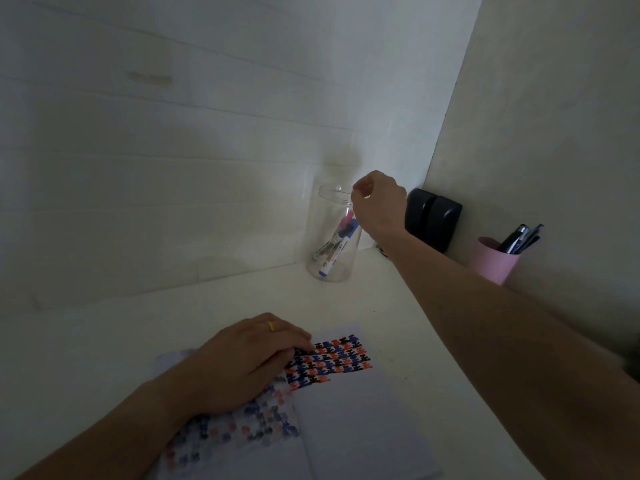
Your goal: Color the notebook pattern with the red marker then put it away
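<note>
An open notebook point(346, 410) lies on the white desk with a red, blue and black pattern point(332, 360) across its pages. My left hand point(249, 362), with a yellow ring, rests flat on the notebook. A clear plastic jar point(334, 233) stands at the back against the wall with several markers inside, among them a red-capped marker point(346, 218) leaning near the rim. My right hand point(379, 202) hovers at the jar's rim with fingers curled together; nothing shows between them.
A black device point(433, 218) stands in the back right corner. A pink cup point(493, 259) holding several dark pens sits against the right wall. Walls close the desk point(138, 327) at the back and on the right.
</note>
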`<state>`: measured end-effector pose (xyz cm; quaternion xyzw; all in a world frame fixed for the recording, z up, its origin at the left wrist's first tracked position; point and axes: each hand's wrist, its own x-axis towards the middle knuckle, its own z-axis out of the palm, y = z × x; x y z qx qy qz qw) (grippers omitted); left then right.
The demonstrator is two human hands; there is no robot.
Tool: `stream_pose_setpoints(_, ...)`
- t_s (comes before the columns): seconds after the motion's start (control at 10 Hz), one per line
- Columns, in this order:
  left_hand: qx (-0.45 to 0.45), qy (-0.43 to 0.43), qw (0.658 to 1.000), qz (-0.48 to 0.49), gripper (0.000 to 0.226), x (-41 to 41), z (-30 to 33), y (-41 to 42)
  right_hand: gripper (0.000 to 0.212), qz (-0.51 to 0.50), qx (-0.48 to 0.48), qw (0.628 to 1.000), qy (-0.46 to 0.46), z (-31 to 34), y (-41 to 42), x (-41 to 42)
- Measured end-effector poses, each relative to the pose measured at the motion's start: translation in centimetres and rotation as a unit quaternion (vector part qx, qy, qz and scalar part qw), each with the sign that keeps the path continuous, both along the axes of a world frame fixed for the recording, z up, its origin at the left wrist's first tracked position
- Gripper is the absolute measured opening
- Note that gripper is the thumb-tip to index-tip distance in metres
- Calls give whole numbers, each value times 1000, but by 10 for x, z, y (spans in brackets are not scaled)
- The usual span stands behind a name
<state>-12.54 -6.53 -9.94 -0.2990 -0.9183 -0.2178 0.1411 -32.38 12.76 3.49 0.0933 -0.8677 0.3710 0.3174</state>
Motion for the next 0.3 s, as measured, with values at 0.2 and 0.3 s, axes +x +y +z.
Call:
stream_pose_setpoints(0.2, -1, 12, 1000, -5, 36, 3, 3, 1, 16, 6, -16, 1000, -9, 2, -1, 10)
stream_pose_setpoints(0.3, 7, 13, 1000, -5, 37, 2, 4, 1, 14, 17, -34, 999, 21, 5, 2, 22)
